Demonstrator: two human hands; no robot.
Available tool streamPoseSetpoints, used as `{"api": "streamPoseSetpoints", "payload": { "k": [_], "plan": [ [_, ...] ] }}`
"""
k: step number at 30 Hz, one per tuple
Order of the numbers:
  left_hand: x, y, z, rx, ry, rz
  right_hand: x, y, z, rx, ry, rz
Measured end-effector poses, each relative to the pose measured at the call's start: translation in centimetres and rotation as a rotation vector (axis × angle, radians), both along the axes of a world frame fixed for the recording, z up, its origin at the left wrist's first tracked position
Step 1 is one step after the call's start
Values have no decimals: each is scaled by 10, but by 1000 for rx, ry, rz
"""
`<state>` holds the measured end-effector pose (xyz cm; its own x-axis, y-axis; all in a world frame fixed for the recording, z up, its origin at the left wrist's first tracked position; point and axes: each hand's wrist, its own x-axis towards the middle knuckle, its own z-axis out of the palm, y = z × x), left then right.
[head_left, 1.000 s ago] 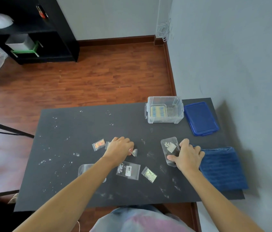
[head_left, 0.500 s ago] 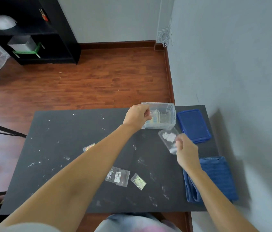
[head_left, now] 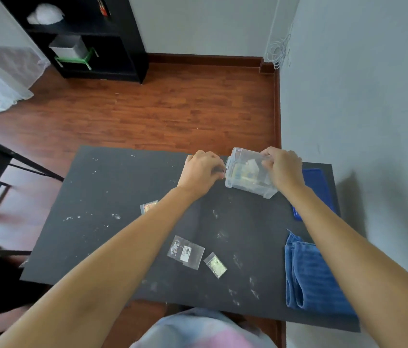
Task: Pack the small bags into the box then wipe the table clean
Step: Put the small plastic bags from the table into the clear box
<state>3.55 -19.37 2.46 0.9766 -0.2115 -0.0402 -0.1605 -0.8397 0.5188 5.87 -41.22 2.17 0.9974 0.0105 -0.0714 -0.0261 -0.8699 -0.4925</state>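
Left hand [head_left: 201, 173] curled closed at left end of box [head_left: 248, 175]; contents not discernible. Right hand [head_left: 283, 169] pinched over box right rim. Three bags left on dusty black counter [head_left: 112, 197]: bag [head_left: 186, 251], small bag [head_left: 215, 264], third bag [head_left: 148, 206]. Blue cloth [head_left: 305, 275] at right edge. Wood floor [head_left: 147, 114] beyond.

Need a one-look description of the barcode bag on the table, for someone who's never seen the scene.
Start at the black table and go to its near half, between the person's two forearms. Two small clear bags lie there side by side; the barcode bag is the left one. It is larger than the glitter bag and carries a white barcode label.
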Motion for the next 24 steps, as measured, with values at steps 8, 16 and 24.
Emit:
{"api": "streamPoseSetpoints", "payload": {
  "k": [8,16,24],
  "plan": [
    [-103,156,-3,-18,89,281,-85,38,-7,111,-116,98],
    [-172,202,-48,292,318,5,-189,89,-44,-323,292,252],
    [-168,203,-60,385,226,-114,-211,115,-47,-573,308,106]
  ]
}}
